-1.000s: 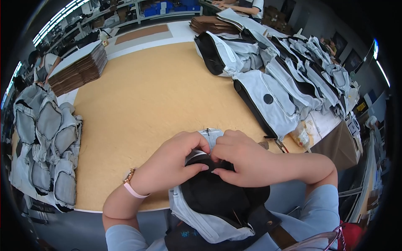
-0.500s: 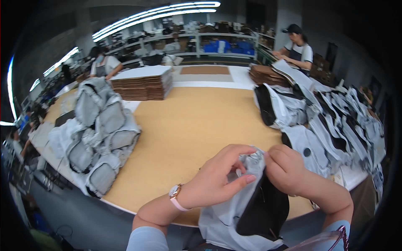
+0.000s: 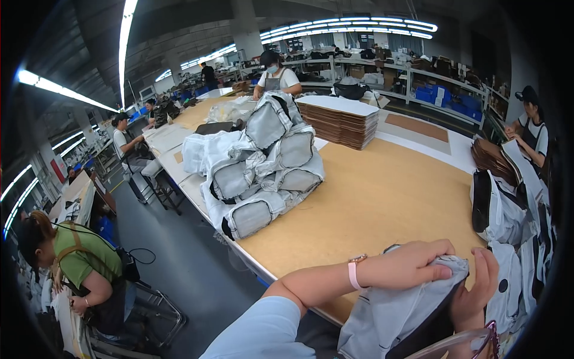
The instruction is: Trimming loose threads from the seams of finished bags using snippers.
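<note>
A light grey sewn fabric bag piece with a black panel, probably a bag turned inside out, (image 3: 391, 308) stands at the table's near edge, at the lower right. My left hand (image 3: 415, 266) is closed on its upper corner, thumb pressed against the grey cloth. Beside that corner, on the black panel's side, is my right hand (image 3: 478, 281), its fingers stretched upward and apart. The right palm is against or very near the cloth, and its thumb is hidden. Lower parts of the bag run out of the picture.
Left on the table is a heap of grey bag pieces (image 3: 263, 173). Behind it stands a stack of brown sheets (image 3: 341, 122). More grey and black pieces (image 3: 508, 269) lie at the right. Co-workers are across the table, at the far right and at the lower left (image 3: 89, 263).
The view has swung left, so the hands and bag appear farther right and lower. My left hand has closed on the bag's corner; my right hand's curled fingers have straightened.
</note>
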{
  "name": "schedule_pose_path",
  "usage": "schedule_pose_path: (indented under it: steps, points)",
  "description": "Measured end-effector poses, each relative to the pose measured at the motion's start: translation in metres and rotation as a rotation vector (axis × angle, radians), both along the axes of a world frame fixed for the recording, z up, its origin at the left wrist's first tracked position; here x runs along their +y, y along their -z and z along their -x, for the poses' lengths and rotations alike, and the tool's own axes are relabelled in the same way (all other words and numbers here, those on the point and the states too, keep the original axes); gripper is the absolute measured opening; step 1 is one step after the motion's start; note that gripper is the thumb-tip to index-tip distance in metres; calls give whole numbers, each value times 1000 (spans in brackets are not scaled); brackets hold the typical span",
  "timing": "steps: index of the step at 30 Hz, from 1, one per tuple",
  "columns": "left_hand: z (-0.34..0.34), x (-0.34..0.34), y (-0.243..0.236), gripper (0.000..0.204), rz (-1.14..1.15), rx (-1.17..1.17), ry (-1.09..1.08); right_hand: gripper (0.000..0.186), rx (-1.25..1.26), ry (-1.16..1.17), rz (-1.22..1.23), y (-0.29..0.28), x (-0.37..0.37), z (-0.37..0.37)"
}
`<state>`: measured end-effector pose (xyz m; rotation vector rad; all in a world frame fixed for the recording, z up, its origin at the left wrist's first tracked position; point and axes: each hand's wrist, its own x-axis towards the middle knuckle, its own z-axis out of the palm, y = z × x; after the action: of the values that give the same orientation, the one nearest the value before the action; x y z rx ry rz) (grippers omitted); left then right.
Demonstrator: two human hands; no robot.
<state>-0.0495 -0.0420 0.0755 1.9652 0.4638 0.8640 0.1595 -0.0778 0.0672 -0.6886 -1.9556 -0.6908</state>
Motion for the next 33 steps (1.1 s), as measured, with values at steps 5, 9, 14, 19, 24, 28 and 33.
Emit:
schedule_pose_path:
  steps: [5,9,14,19,24,28,33]
  points:
    - [6,9,4,27,-133,-27,-103,43,-35,63,41,-10,2,30]
    - [7,-2,-5,32,-124,14,-113,43,-165,-10,30,-24,-3,23]
    - [7,-3,-5,31,-14,1,-32,47,-130,-77,113,-18,-7,21]
    - [35,-1,-18,14,67,-347,-551,48,-25,46,385,-28,-17,12]
    - [56,-8,-16,17,35,-859,-787,34,447,-9,396,-24,9,-84]
    - [3,-58,50,46,51,-456,-705,24,742,-72,943,-13,9,-120]
    - [1,-100,39,61,-329,15,-310,34,135,58,1216,-10,21,-62]
